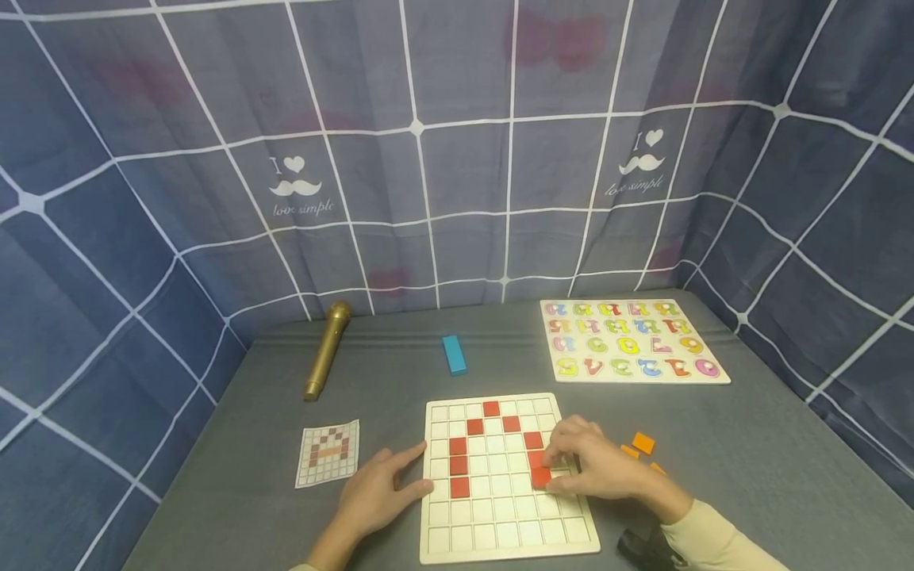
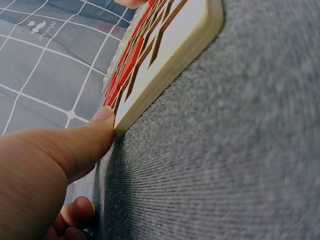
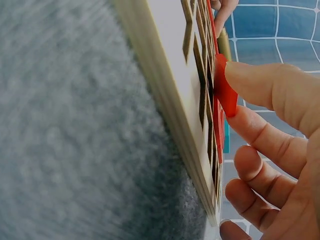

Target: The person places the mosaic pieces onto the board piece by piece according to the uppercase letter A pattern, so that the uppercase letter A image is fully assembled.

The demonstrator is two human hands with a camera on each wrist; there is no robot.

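Note:
A cream grid board (image 1: 510, 533) lies on the table in front of me, with several red square tiles (image 1: 458, 465) set in an arch of its cells. My right hand (image 1: 593, 460) pinches one red tile (image 3: 227, 87) between thumb and index finger; in the right wrist view the tile stands tilted at the board's surface. On the board's left edge rest the thumb and index fingertip of my left hand (image 1: 374, 492), both fingers fairly straight. Left of that hand lies a paper card (image 1: 327, 473) printed with a grid of red and orange squares.
Several orange tiles (image 1: 643, 442) lie right of the board, partly behind my right wrist. Farther back are a gold microphone (image 1: 327, 353), a blue block (image 1: 454, 355) and a number puzzle board (image 1: 635, 376). A dark object (image 1: 643, 549) sits by my right sleeve.

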